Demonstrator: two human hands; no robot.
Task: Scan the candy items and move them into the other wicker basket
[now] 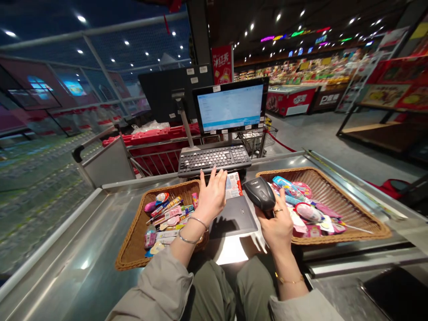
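My right hand (277,223) is wrapped round a black barcode scanner (260,192), its head pointing forward and left. My left hand (214,196) hovers at the front edge of the black keyboard (214,159), fingers stretched out and holding nothing; whether the fingertips touch the keys I cannot tell. Left of it, a wicker basket (129,243) holds several small colourful packages and sweets. The right wicker basket (364,214) contains a pile of packaged items, some blue and pink. Between the hands lies a printed card or packet (233,185), partly covered by my left hand.
A lit monitor (230,107) stands behind the keyboard, with a second dark screen (170,91) seen from behind. A grey flat panel (239,216) sits between the baskets on the metal counter (96,232). Shopping carts (157,156) and a red freezer (294,102) are beyond.
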